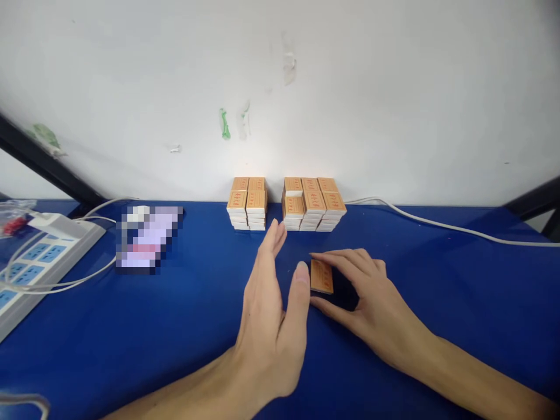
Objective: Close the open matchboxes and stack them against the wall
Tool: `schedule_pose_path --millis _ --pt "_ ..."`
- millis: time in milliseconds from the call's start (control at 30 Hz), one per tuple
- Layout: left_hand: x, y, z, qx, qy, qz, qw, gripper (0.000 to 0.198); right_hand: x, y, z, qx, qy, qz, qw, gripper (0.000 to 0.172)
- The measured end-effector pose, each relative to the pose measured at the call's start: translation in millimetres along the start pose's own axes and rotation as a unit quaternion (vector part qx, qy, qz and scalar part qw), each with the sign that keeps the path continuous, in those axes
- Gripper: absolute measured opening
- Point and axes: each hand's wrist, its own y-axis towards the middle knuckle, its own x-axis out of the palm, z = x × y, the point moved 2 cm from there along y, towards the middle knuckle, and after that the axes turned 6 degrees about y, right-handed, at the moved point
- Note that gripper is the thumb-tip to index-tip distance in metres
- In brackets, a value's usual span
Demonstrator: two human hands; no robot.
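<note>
A small flat block point(321, 276) with an orange-brown top, red lettering and pale sides lies on the blue table; whether it is a box or a pad I cannot tell. My right hand point(371, 303) curves around it, fingers at its far edge and thumb at its near edge, with a slight gap showing. To the left, my left hand point(273, 326) is held upright with fingers stretched out and thumb apart, holding nothing. Beyond the hands stand a left stack point(247, 201) and a wider right stack point(312, 203) of similar blocks; the right one is lower at its front left corner.
At the left are a white power strip point(39, 262) with cables and a pixelated phone-like object point(151, 242). A white cable point(437, 230) runs along the back right. Behind the blue table point(184, 321) rises a white wall point(371, 99) with tape scraps.
</note>
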Motion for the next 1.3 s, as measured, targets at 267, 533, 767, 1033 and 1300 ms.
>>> schedule_pose_path --millis 267,533,767,1033,1300 --pt "-13.5 31 -10 0.104 -0.054 0.12 0.986 0.041 -17 63 -22 -0.166 -0.082 0.033 0.982 0.033" --pt "-23.7 35 -24 0.127 -0.055 0.165 0.977 0.033 -15 138 -11 -0.188 -0.17 0.037 0.967 0.014" --pt "-26.6 36 -26 0.121 -0.054 0.152 0.98 0.03 -10 141 0 -0.191 -0.179 0.057 0.963 0.018" --pt "-26.7 37 -30 0.118 -0.016 0.134 0.984 0.026 -15 149 9 -0.205 -0.173 0.044 0.962 0.023" --pt "-4.5 43 -8 0.045 0.011 -0.047 0.998 0.062 -24 138 15 -0.173 -0.135 0.048 0.974 0.042"
